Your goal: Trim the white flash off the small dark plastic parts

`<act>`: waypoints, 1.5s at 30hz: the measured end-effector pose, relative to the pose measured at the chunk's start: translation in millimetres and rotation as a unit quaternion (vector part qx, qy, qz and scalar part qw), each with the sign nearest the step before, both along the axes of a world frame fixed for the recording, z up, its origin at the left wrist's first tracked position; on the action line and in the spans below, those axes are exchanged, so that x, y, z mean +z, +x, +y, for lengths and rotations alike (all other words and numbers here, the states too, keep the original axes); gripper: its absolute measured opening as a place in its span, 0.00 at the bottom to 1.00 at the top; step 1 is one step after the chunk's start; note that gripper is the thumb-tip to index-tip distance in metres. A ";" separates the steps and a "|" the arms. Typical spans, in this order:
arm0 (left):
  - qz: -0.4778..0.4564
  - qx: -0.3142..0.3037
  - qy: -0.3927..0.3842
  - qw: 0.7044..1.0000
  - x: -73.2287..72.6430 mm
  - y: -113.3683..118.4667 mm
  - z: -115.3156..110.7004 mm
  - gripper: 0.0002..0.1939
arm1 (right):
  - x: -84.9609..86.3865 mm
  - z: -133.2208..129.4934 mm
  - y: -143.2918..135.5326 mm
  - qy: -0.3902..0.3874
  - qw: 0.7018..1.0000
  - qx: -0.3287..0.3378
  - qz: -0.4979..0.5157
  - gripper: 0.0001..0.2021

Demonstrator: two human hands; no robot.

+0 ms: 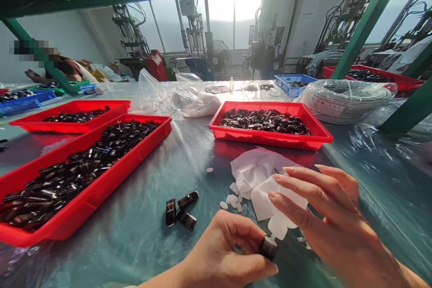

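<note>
The left hand (pixel 236 247) is nearest; its thumb and fingers are clamped on a short black part (pixel 269 251), low and right of centre; the part lies between the two hands, up and left of the left thumb tip, and its pale end face looks upward to the white tab (pixel 278 228); its long axis is foreshortened, so its exact tilt one cannot tell; the right hand (pixel 337 216) is on the far right side of it, not touching, its fingers stretched and apart from each other; whether its hidden thumb pinches the tab, one cannot tell; just beyond lie white bits (pixel 232 200), a thin white sheet (pixel 258 166) and, to the left, three loose black parts (pixel 171 212); farther are a red tray (pixel 263 138) of black parts, a wrapped coil (pixel 340 103) and a fan (pixel 218 57).
</note>
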State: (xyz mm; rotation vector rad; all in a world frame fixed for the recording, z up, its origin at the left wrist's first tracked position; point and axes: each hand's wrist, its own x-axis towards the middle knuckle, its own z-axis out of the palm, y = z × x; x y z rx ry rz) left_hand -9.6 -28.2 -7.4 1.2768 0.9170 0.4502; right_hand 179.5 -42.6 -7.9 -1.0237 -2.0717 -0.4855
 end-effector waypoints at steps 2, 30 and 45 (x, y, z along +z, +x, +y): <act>-0.005 0.005 0.001 1.000 -0.5 -0.1 0.1 0.05 | -0.5 0.8 1.6 0.005 1.000 0.001 -0.005 0.14; -0.135 0.039 -0.126 0.982 -0.2 1.8 0.9 0.06 | -1.6 15.7 9.4 -0.102 0.981 -0.034 0.159 0.17; -0.164 0.058 -0.157 0.972 -3.2 3.2 -0.3 0.12 | -0.2 44.0 41.1 -0.316 0.736 -0.109 0.589 0.20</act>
